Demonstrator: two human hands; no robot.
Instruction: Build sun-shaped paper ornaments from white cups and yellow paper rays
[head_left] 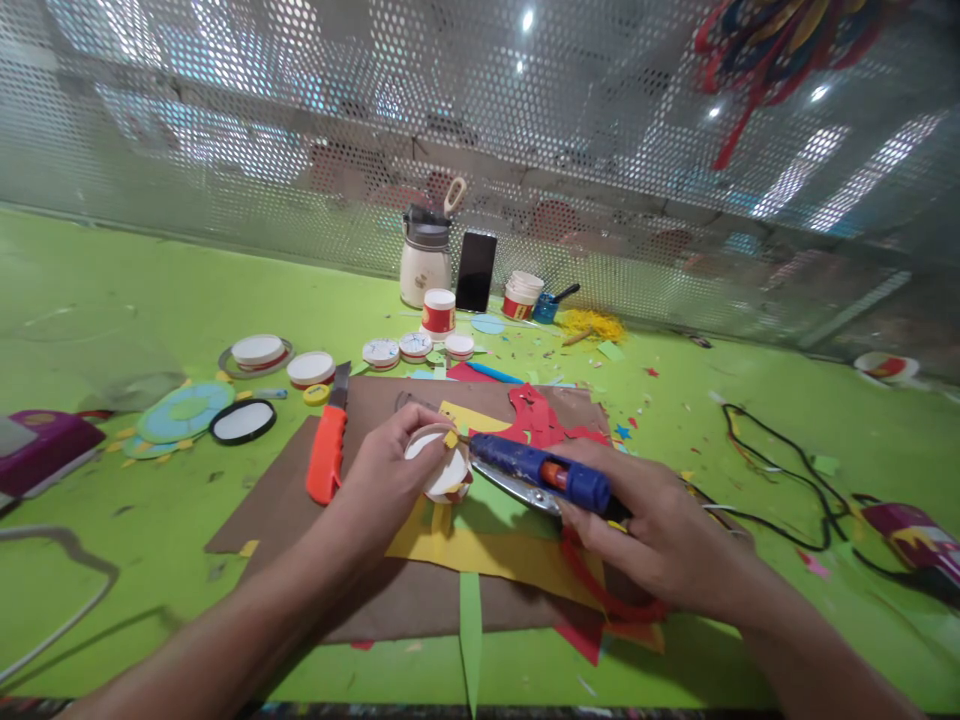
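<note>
My left hand (405, 455) is closed around a small white paper cup (442, 480), with yellow paper pieces on its rim. My right hand (645, 520) grips a blue glue gun (540, 470), its nozzle close to the cup's rim. Just beneath the glue gun show a metal scissor blade (517, 490) and a red handle loop (600, 590); whether my right hand also holds these scissors is hidden. Yellow paper (510, 560) and a green paper strip (469, 630) lie under my hands. Left of my left hand rests an orange utility knife (327, 450).
A brown board (360, 600) covers the work spot on the green table (150, 330). White lids (311, 368), a flask (424, 265), a phone (476, 272) and red-white cups (523, 295) stand behind. A black cable (787, 465) runs along the right; paper scraps are scattered about.
</note>
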